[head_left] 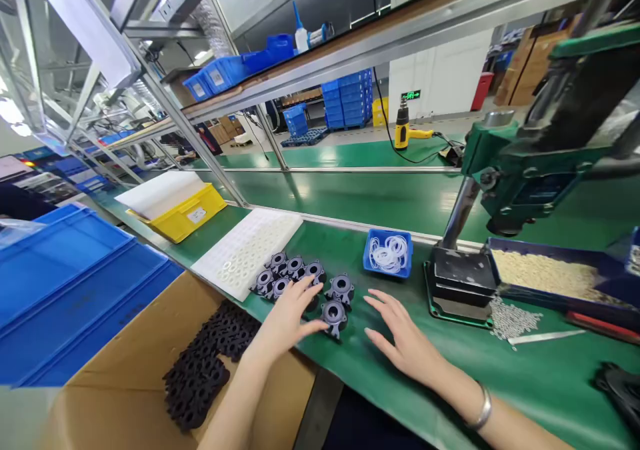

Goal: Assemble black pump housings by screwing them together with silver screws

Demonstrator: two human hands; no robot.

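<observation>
My left hand reaches over a group of black round plastic housings on the green bench. Its fingers are spread, and the thumb tip is at the edge of the nearest housing; whether they touch I cannot tell. Part of the group is hidden under that hand. Just behind the nearest housing lies another black housing. To the right, my right hand hovers over the bench with fingers apart and nothing in it. A silver bracelet is on that wrist.
A white foam tray with pale rings lies left. Behind are a blue bin of white rings and a green bench press. Small metal pieces and tweezers lie right. A cardboard box of black parts stands lower left.
</observation>
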